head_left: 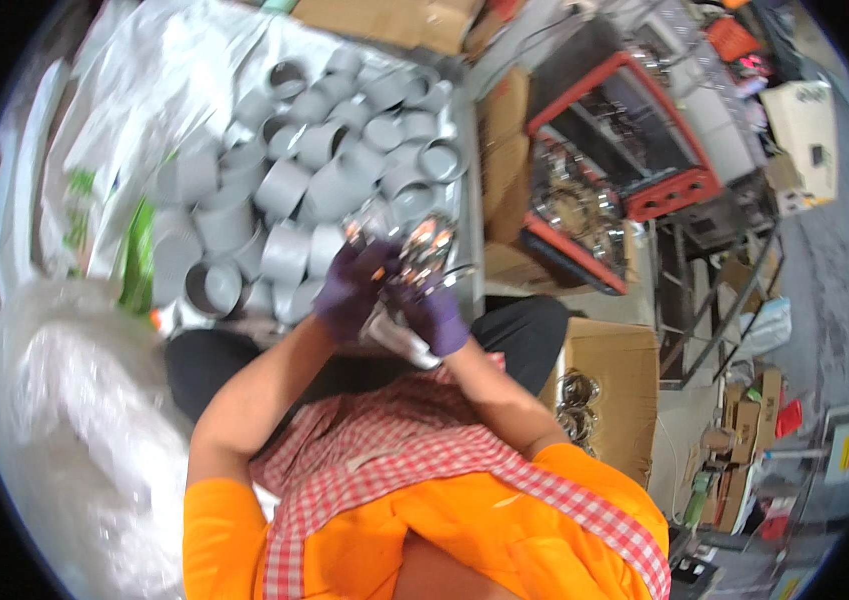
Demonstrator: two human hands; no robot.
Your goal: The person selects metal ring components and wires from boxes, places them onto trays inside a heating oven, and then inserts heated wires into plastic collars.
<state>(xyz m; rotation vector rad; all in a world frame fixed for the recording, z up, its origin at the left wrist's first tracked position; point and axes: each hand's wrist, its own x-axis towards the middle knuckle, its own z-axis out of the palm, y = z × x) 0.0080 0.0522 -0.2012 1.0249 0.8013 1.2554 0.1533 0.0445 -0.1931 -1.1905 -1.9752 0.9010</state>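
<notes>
Both my hands wear purple gloves and are close together over the near edge of a table of grey cylinders. My right hand [433, 315] is closed round a shiny, mirror-like metal piece [429, 243] with a thin part jutting to the right; blur hides its exact kind. Against its left side, my left hand [348, 295] is closed too, with bright reflective surface [372, 218] showing above its fingers. I cannot tell whether that is a separate piece. A white cloth [403, 338] hangs below and between both hands.
Several hollow grey cylinders [288, 188] lie jumbled ahead on plastic sheeting [160, 75]. Clear plastic wrap [75, 400] bulges at my left. To the right stand a red-framed oven-like case [680, 190] with shiny metal pieces on its lowered door, and a cardboard box [620, 375] holding round shiny metal pieces.
</notes>
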